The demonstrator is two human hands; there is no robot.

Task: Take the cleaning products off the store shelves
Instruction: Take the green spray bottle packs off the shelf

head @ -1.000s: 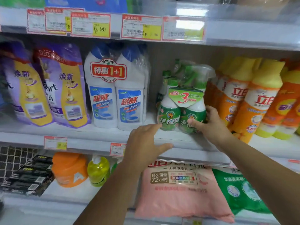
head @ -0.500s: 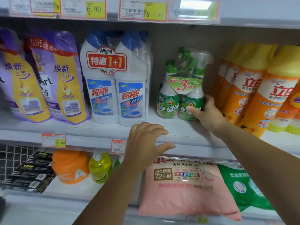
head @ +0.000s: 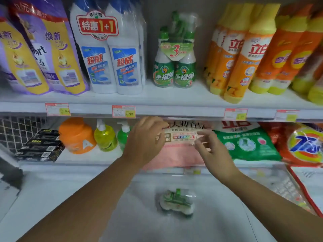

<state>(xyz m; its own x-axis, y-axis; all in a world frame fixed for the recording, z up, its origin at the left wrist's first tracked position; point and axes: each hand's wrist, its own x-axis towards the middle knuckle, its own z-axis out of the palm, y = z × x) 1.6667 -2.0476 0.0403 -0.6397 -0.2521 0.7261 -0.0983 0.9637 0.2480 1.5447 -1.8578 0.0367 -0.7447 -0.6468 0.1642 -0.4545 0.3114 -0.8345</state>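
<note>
- The pink detergent bag (head: 174, 158) lies flat on the lower shelf (head: 87, 159), beside the green bag (head: 244, 142).
- It seems soft and heavy; better to hold both sides and support it underneath.
- The left hand (head: 145, 142) and right hand (head: 213, 151) are at its top, fingers loosely curled; the blur hides whether they pinch it.

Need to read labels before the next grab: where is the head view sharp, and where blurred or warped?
Head view: even light; green spray pack label sharp enough; left hand and right hand smeared by motion blur in front of the pink bag; price tags too soft to read; orange bottles at right lean from wide-angle distortion.
</note>
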